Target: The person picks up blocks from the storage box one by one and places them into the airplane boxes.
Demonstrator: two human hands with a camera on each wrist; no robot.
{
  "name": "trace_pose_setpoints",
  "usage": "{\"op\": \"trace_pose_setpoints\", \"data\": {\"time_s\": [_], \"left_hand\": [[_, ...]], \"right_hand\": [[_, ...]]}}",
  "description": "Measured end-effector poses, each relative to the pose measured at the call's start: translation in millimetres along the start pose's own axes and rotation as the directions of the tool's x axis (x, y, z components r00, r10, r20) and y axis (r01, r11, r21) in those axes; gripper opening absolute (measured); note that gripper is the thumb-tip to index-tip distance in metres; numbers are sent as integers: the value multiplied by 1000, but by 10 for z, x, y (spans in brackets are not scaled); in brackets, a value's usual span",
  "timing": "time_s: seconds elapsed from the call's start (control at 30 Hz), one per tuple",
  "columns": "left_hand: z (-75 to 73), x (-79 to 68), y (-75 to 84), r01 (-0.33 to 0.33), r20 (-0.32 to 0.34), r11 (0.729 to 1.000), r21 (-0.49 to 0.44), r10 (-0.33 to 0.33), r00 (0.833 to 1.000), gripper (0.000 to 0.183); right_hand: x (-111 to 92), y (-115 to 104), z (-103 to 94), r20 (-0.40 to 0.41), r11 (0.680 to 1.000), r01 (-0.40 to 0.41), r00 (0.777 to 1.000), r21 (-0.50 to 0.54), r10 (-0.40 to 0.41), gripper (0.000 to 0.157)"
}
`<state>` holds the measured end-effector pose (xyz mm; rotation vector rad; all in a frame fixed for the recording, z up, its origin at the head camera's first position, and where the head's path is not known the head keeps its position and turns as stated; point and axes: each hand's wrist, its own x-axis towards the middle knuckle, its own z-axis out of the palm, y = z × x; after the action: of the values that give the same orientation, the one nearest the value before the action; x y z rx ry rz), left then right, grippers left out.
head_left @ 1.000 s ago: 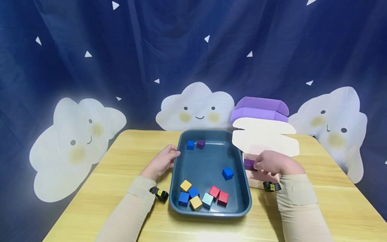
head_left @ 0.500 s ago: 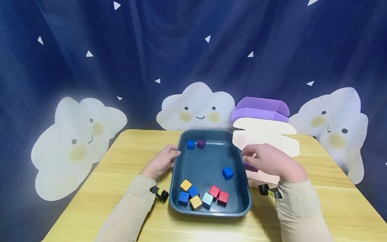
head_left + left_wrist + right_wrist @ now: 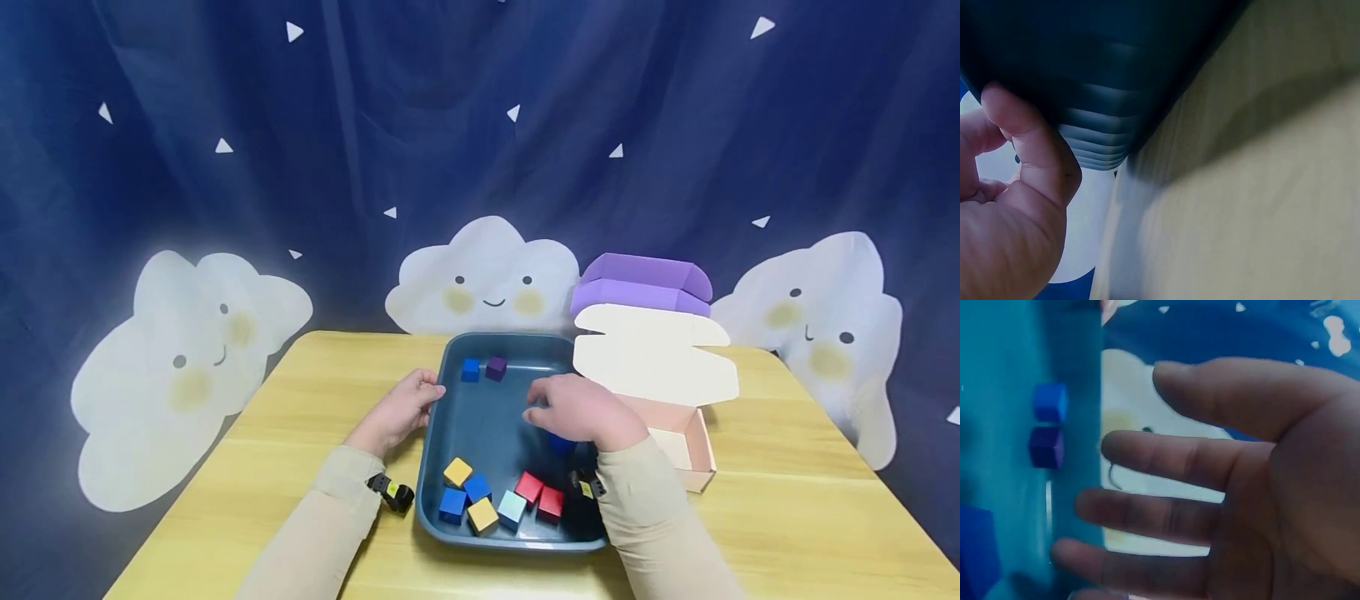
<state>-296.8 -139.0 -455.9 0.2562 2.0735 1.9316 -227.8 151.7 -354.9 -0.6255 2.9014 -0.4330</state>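
My left hand point(image 3: 407, 406) is at the left rim of a dark blue-grey tray point(image 3: 431, 467), gripping its edge; the left wrist view has the thumb point(image 3: 1019, 115) against the tray's outer wall. Over the right half of the tray hovers my right hand point(image 3: 581, 410), fingers spread with nothing in them. Beneath it a blue cube point(image 3: 561, 444) is partly hidden. A second blue cube point(image 3: 470, 370) and a purple cube point(image 3: 496, 368) sit at the tray's far end. Near the front lie yellow cubes point(image 3: 482, 517), blue cubes point(image 3: 452, 505), red cubes point(image 3: 551, 503) and one pale blue cube point(image 3: 512, 509).
To the tray's right stands a cardboard box point(image 3: 697, 454) with its lid raised, pale inside and purple on the far flap; my right forearm hides part of it. Behind the wooden table point(image 3: 795, 467) hangs a dark blue curtain point(image 3: 450, 100) with clouds.
My right hand has moved left from the box to above the tray, passing the box's left side. The left hand stays at the tray rim. The head view has tilted slightly.
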Motion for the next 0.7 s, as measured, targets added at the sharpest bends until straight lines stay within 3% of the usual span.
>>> {"op": "trace_pose_setpoints", "data": {"time_s": [0.2, 0.7], "left_hand": [[1, -13, -10, -3, -3, 1000, -8, 3, 1000, 16], [-6, 8, -32, -5, 1, 1000, -24, 5, 1000, 16]], "right_hand": [[75, 53, 106, 126, 998, -47, 991, -40, 51, 16], [46, 141, 248, 231, 989, -134, 966, 54, 118, 15]]}}
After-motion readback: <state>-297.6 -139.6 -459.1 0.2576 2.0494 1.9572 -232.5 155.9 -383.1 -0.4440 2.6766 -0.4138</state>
